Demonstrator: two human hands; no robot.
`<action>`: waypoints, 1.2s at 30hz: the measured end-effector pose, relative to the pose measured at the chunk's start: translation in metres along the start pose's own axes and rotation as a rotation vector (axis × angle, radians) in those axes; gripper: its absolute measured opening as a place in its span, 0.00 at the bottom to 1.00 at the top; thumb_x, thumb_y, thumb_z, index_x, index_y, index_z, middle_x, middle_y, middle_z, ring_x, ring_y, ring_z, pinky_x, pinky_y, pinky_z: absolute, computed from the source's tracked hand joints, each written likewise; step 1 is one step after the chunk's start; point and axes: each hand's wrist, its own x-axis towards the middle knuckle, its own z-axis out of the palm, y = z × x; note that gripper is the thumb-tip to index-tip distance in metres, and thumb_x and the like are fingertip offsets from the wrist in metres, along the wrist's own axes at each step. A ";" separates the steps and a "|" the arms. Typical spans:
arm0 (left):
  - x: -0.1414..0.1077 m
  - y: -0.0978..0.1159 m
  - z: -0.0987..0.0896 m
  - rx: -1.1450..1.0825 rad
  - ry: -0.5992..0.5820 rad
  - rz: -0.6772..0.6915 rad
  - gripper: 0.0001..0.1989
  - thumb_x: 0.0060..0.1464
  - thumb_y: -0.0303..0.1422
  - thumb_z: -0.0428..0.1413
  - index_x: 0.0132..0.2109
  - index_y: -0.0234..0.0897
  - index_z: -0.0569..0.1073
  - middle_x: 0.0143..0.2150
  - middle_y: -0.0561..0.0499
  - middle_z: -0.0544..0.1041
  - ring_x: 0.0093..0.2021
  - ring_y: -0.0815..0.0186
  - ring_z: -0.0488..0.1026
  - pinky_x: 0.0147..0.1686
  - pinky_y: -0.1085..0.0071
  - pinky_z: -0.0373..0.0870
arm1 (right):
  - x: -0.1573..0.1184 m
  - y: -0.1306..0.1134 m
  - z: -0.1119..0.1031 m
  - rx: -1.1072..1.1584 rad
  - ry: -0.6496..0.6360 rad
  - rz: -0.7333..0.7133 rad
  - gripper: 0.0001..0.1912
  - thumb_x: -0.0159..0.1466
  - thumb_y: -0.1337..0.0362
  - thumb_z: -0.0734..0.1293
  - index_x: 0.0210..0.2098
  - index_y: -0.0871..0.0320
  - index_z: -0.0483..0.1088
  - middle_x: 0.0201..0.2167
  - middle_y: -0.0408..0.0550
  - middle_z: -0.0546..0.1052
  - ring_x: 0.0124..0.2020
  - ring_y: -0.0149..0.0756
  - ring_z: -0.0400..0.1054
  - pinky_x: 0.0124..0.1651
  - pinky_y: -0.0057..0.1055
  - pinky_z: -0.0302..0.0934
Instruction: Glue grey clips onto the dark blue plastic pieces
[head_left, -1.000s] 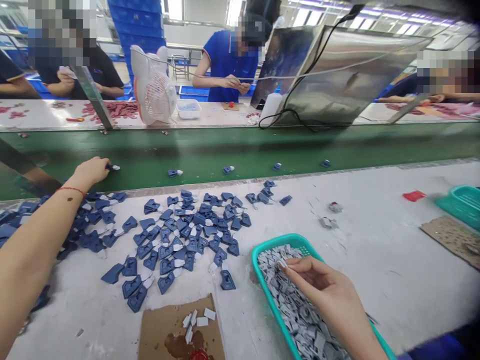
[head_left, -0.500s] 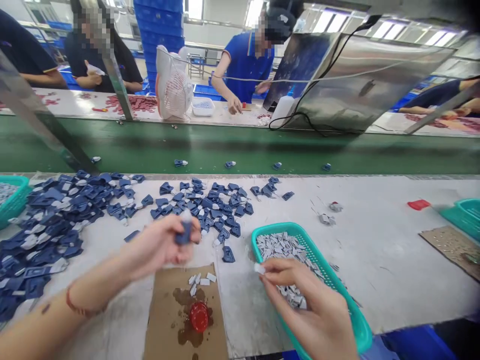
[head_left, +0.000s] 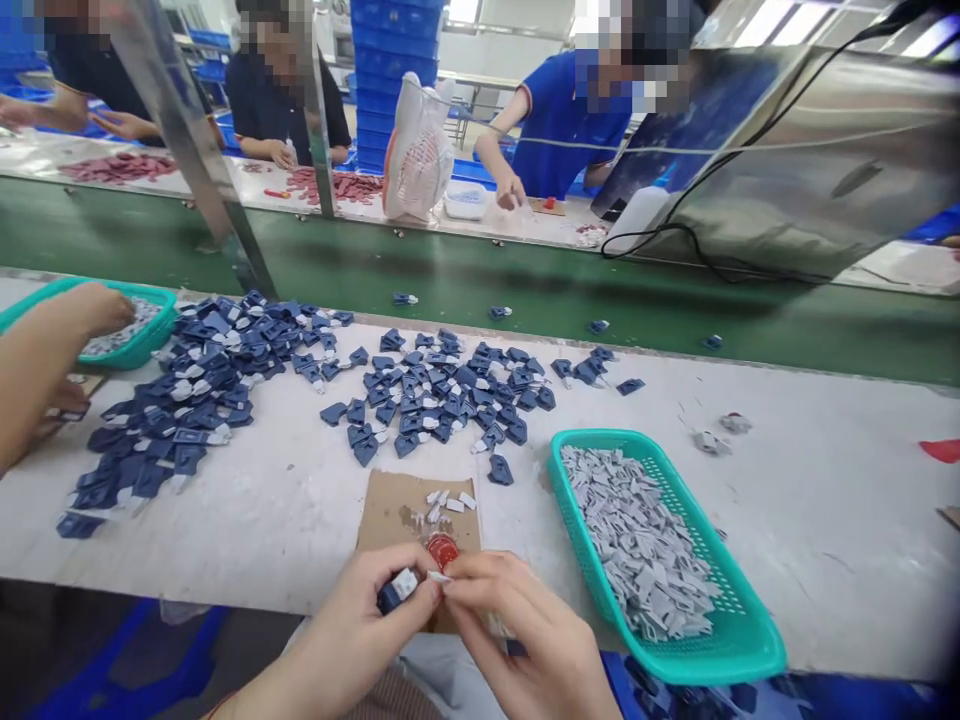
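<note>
My left hand (head_left: 360, 625) is closed around a dark blue plastic part (head_left: 391, 598) with a light grey tip, low at the front edge of the table. Close beside it, my right hand (head_left: 529, 625) pinches a small white plastic piece (head_left: 438, 577) that reaches the left thumb; whether it touches the blue part I cannot tell. Just beyond the fingers, a red cap (head_left: 442, 549) stands on a wet-stained cardboard sheet (head_left: 384, 505), partly covered by the hands. Several small white pieces (head_left: 455, 505) lie loose on that cardboard.
To the right stands a green basket (head_left: 752, 652) of light grey pieces. Blue parts (head_left: 457, 385) lie scattered ahead, with a larger heap (head_left: 202, 375) leftward. At far left, another person's hand (head_left: 97, 305) reaches into a basket (head_left: 146, 345). Beyond runs a green belt (head_left: 322, 265) carrying spaced parts.
My left hand has come down and right with the blue part. My right hand has left the basket with the white piece, and both hands now meet. The view has shifted left.
</note>
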 end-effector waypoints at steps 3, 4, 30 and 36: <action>-0.014 -0.008 0.001 0.038 0.031 0.080 0.15 0.61 0.47 0.54 0.32 0.44 0.75 0.29 0.50 0.76 0.32 0.59 0.72 0.33 0.67 0.66 | -0.011 -0.005 0.013 0.185 0.049 0.341 0.07 0.62 0.67 0.72 0.40 0.53 0.78 0.36 0.48 0.83 0.37 0.40 0.79 0.41 0.30 0.75; -0.017 -0.010 0.001 0.050 0.040 0.102 0.14 0.61 0.46 0.53 0.33 0.44 0.75 0.29 0.50 0.76 0.31 0.60 0.72 0.33 0.67 0.66 | -0.015 -0.006 0.018 0.247 0.069 0.432 0.04 0.62 0.65 0.72 0.38 0.54 0.79 0.35 0.48 0.83 0.36 0.41 0.79 0.40 0.29 0.75; -0.025 -0.032 -0.031 -0.297 0.076 -0.255 0.16 0.54 0.45 0.62 0.42 0.37 0.80 0.35 0.48 0.78 0.40 0.60 0.73 0.41 0.70 0.70 | 0.003 0.029 0.018 0.486 0.110 1.065 0.19 0.49 0.50 0.77 0.20 0.58 0.72 0.17 0.41 0.72 0.22 0.32 0.62 0.29 0.29 0.56; -0.022 -0.036 -0.027 -0.362 0.159 -0.242 0.11 0.52 0.37 0.65 0.40 0.36 0.79 0.36 0.47 0.82 0.35 0.64 0.78 0.35 0.73 0.74 | 0.005 0.028 0.016 0.476 0.086 1.057 0.16 0.52 0.52 0.75 0.21 0.58 0.72 0.17 0.41 0.71 0.22 0.32 0.62 0.30 0.29 0.55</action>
